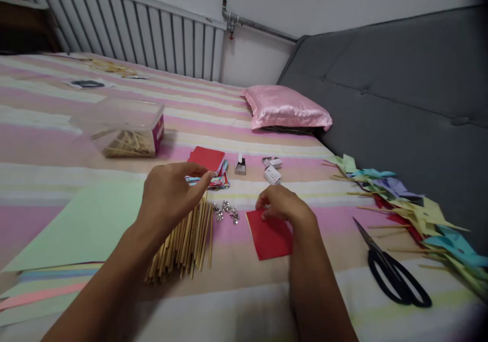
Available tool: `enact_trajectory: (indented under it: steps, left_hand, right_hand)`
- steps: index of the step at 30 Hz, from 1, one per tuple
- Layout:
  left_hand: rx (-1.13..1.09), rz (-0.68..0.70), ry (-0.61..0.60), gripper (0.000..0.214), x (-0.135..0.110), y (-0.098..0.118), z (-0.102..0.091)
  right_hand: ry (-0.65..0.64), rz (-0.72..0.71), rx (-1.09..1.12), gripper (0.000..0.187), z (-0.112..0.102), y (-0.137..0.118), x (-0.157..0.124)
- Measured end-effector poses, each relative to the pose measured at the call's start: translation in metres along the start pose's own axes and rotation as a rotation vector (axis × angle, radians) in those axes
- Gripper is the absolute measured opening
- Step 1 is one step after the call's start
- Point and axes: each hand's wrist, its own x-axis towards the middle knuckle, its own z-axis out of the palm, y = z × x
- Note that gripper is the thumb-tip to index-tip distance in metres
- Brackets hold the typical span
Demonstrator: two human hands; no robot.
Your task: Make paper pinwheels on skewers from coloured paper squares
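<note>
On the striped bed (217, 304), a bundle of sticks (186, 240) lies beneath the left hand (168, 192), thumb and forefinger close together; whether they pinch anything I cannot tell. The right hand (284, 203) curls its fingers onto the far edge of a red paper square (270, 238), pinch unclear. Small silver pieces (226, 210) lie between sticks and square.

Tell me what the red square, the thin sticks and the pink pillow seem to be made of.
Red square: probably paper, matte, with a thin, flat, crisp-edged look. Sticks: likely wood or bamboo, matte, judging by their plain tan surface. Pink pillow: satin-like fabric, shiny, with bright highlights and soft folds.
</note>
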Motion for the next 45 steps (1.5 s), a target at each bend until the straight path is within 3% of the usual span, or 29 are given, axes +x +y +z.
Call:
enact_trajectory:
  steps: [11, 19, 26, 30, 37, 45]
  left_hand:
    - [-0.033, 0.003, 0.010, 0.028, 0.000, -0.007, -0.002]
    - [0.010, -0.069, -0.075, 0.031, 0.001, -0.008, -0.007]
    - [-0.013, -0.058, -0.078, 0.031, 0.001, -0.007, -0.005]
    - [-0.059, -0.052, -0.153, 0.032, -0.002, -0.003, 0.006]
    - [-0.204, 0.094, -0.441, 0.032, -0.024, 0.013, 0.041]
    - [-0.439, 0.008, -0.384, 0.035, -0.034, 0.019, 0.059]
  right_hand:
    - [0.005, -0.019, -0.065, 0.047, 0.002, -0.010, -0.004]
    - [0.033, 0.036, -0.077, 0.034, 0.007, -0.007, 0.000]
    - [0.086, -0.061, 0.058, 0.023, 0.002, -0.002, -0.005]
    - [0.248, -0.125, 0.146, 0.021, -0.005, 0.006, -0.008]
    - [0.396, -0.237, 0.329, 0.017, -0.005, 0.012, -0.004]
    - [0.379, -0.373, 0.605, 0.009, -0.011, 0.009, -0.020]
